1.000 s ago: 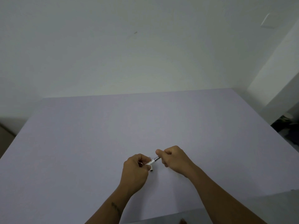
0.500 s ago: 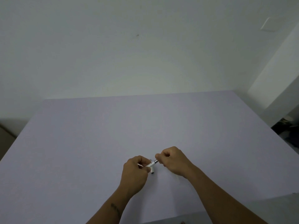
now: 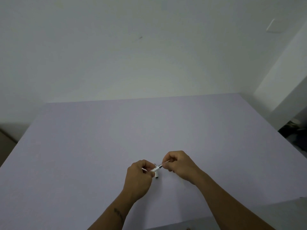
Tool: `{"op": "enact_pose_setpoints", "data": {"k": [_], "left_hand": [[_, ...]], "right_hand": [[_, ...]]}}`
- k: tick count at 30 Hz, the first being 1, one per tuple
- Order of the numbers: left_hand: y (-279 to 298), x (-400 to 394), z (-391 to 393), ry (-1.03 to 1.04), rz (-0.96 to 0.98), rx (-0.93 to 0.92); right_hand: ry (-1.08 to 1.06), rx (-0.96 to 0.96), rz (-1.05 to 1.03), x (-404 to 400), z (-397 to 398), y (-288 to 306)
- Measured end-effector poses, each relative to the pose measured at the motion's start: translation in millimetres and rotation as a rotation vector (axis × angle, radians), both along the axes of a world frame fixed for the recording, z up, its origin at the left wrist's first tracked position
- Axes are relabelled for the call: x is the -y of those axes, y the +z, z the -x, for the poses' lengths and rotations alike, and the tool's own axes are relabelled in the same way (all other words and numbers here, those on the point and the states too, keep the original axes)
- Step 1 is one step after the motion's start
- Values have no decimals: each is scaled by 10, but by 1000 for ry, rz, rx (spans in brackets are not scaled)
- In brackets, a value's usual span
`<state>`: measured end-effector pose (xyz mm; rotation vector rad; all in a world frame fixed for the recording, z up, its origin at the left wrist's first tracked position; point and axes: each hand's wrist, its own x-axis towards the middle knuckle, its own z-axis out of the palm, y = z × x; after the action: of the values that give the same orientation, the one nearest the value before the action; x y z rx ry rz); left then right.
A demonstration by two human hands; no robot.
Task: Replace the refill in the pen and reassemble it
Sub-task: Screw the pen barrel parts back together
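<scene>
My left hand is closed around a white pen barrel, held just above the lilac table. A short white piece with a dark end pokes down below that hand. My right hand pinches a thin pale refill, whose dark metal tip section meets the open end of the barrel. The two hands are close together, a little apart, near the table's front middle. Most of the barrel is hidden inside my left fist.
A plain white wall rises behind the table's far edge. The table's right edge drops off toward dark clutter on the floor. A wall corner juts at the right. A grey surface lies along the near edge.
My right hand has slid back along the refill, so a thin pale length of it now shows between the hands. The left hand has barely moved.
</scene>
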<state>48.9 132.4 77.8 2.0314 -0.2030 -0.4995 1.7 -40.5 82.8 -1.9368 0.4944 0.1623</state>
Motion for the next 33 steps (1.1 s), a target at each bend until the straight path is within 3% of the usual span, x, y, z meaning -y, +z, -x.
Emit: {"op": "enact_pose_setpoints", "data": {"k": [10,15,27,33], "left_hand": [[-13,-30,34,-25,-6,17],[0,-13,51,-17,-6,13],[-28,-25,113,-17,14,22],[-29,-29,91,-5,6,24]], "right_hand": [[-9,-55,10,-51,60,23],[-32,-9,-112,15,86,44],[6,-13,102,-24,107,-65],[-8,8,-32,9,135,-27]]}}
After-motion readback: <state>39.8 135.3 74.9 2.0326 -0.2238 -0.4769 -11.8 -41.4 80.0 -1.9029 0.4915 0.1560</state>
